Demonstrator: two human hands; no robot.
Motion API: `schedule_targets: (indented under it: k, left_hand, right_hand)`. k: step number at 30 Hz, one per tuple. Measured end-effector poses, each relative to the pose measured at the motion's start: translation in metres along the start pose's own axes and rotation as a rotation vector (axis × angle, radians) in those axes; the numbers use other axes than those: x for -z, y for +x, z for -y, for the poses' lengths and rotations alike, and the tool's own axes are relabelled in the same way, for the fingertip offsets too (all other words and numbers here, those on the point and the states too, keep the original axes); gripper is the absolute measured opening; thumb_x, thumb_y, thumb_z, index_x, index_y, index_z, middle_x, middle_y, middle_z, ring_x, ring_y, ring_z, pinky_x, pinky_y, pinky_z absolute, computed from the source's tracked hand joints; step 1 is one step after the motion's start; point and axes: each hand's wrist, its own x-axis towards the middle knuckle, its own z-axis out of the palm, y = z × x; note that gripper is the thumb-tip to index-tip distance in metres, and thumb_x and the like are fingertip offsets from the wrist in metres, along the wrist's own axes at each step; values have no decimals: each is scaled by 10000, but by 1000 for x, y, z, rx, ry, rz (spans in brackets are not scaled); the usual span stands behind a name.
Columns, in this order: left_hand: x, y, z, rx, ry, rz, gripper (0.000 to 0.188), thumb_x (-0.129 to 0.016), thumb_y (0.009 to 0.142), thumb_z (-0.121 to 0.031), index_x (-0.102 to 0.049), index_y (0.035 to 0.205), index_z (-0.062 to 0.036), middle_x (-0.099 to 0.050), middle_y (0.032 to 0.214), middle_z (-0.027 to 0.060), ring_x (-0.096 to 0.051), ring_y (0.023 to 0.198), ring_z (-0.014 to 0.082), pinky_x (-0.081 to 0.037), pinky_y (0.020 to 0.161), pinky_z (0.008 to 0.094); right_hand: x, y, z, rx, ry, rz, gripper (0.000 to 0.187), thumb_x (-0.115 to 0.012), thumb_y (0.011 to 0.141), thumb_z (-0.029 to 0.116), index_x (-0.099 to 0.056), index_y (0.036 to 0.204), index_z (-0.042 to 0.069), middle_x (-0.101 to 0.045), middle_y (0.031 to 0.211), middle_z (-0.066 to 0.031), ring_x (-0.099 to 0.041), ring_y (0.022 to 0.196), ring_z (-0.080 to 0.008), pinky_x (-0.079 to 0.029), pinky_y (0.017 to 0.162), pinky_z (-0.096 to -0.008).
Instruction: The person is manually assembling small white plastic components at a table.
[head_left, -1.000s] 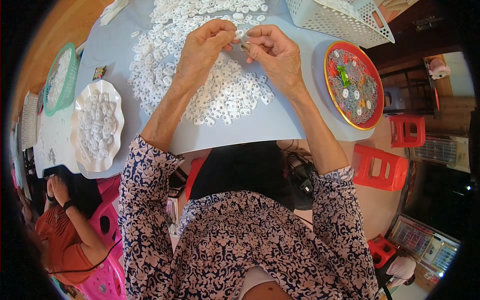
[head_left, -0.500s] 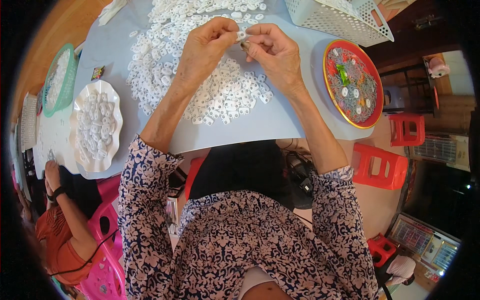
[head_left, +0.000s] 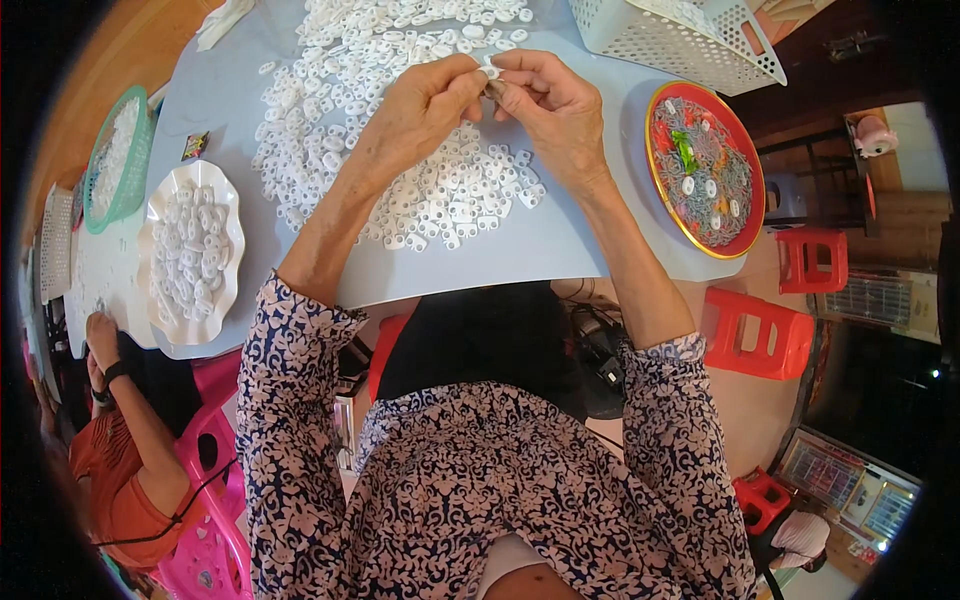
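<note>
Over the far side of a loose pile of small white plastic pieces with holes [head_left: 455, 205], both hands meet fingertip to fingertip. My left hand [head_left: 432, 105] is closed in a pinch at one side of a single white plastic piece [head_left: 490, 71]. From the other side, my right hand [head_left: 552, 108] pinches the same piece, its thumb bent in against it. Fingers cover most of the piece, and anything smaller between them cannot be made out. A red round tray with a gold rim [head_left: 757, 205], holding many small grey metal bits and a few white pieces, lies to the right.
On the left stand a wavy-edged white dish [head_left: 233, 230] of white pieces and a green basket [head_left: 135, 195]. A perforated light-grey basket [head_left: 665, 45] stands at the far right. Red stools [head_left: 760, 335] are on the floor. Another person's hand [head_left: 102, 340] works at the lower left.
My hands have drawn closer together around the white piece. The right thumb has moved in against it, and the left fingers have dropped slightly.
</note>
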Motion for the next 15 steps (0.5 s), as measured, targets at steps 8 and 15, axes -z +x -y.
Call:
schedule_targets:
  k: [8,15]
  left_hand:
    - [2,0,-2,76,48,-4,293,-417,957,-235,-551,810,-20,-479,612,9,-445,580,94,-385,539,247]
    - [-2,-2,-6,19,70,-42,286,-413,957,-225,-533,801,-18,-472,602,15,-450,572,103,-383,528,264]
  right_hand:
    - [-1,-1,1,-3,16,26,229,-597,844,-1,-584,1073,0,-639,805,-44,-590,667,-82,-483,624,-208]
    - [-1,-1,0,9,-1,27,217,-602,850,3,-582,1066,1,-639,787,-42,-595,657,-82,-484,611,-206]
